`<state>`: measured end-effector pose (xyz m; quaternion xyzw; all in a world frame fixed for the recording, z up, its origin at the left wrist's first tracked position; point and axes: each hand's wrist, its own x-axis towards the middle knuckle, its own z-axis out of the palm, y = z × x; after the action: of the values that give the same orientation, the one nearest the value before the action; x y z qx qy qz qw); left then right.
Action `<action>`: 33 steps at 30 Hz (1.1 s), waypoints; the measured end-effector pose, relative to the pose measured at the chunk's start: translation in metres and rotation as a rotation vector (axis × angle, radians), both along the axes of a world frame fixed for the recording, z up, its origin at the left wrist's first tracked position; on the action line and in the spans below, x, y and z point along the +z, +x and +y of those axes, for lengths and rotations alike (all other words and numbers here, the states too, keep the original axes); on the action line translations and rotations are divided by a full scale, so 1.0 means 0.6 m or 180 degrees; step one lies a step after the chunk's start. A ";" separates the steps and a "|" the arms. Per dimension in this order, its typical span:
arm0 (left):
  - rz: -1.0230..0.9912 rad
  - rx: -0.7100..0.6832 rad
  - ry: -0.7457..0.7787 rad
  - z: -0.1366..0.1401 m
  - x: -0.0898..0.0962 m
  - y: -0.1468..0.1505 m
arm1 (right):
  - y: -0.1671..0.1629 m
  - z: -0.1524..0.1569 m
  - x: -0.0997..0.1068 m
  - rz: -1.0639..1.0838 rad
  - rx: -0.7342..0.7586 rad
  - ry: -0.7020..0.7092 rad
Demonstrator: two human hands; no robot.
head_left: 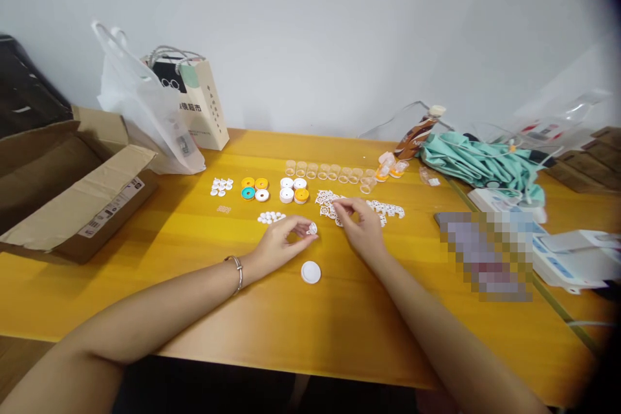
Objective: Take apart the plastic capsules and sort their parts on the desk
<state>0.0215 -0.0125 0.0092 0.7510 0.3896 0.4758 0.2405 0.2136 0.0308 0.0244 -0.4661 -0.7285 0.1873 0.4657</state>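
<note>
My left hand (281, 246) pinches a small white openwork plastic piece (312, 228) between thumb and fingers. Over a spread of similar white plastic pieces (388, 208) is my right hand (361, 226), its thumb and index finger closed together at the near side. Whatever is between those fingertips is too small to make out. A round white lid (311, 272) lies flat just below my hands. Several small white caps (271, 217) sit beyond my left hand. Behind them stand round white-and-orange parts (301, 195) and a ring group with one teal part (248, 193).
A row of clear cups (323, 171) runs along the back. An open cardboard box (116, 200), plastic bag (150, 110) and paper bag (208, 107) stand left. At right are a bottle (418, 132), green cloth (485, 162) and a blurred flat object (480, 255).
</note>
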 end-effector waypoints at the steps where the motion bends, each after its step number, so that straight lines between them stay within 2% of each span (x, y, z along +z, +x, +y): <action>1: -0.0002 0.0015 0.0030 -0.001 0.001 0.000 | -0.008 -0.016 0.004 0.0019 0.0246 -0.0054; 4: -0.0002 0.0047 0.0102 -0.002 0.001 -0.003 | -0.030 -0.056 0.007 0.0122 0.0758 -0.0331; 7: 0.0017 0.0097 0.0152 -0.001 -0.001 -0.006 | -0.047 -0.076 0.007 0.0340 0.0890 -0.0574; 10: 0.0079 0.0017 0.0229 0.000 -0.003 -0.006 | -0.051 -0.076 0.010 0.0519 0.0903 -0.0779; 13: 0.0204 -0.0120 0.0374 0.000 -0.003 -0.006 | -0.023 -0.056 0.010 0.0772 0.0612 -0.0876; 16: 0.0322 -0.0092 0.0499 -0.001 -0.001 -0.009 | 0.051 -0.023 -0.001 0.0912 0.0027 -0.0962; 20: 0.0419 -0.0157 0.0610 -0.005 0.007 -0.011 | 0.166 0.015 -0.033 0.0442 -0.1074 -0.0946; 22: 0.0540 -0.0263 0.0688 -0.007 0.010 -0.010 | 0.199 0.025 -0.045 0.0165 -0.1248 -0.1074; 25: 0.0803 -0.0403 0.0804 -0.011 0.014 -0.011 | 0.208 0.031 -0.051 -0.0012 -0.1332 -0.1148; 33: 0.1238 -0.0441 0.0877 -0.015 0.018 -0.021 | 0.184 0.026 -0.044 0.0001 -0.1498 -0.1027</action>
<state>0.0087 -0.0214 0.0202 0.8791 0.3075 0.3533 0.0884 0.3242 0.0464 -0.0022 -0.6905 -0.5610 0.1876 0.4163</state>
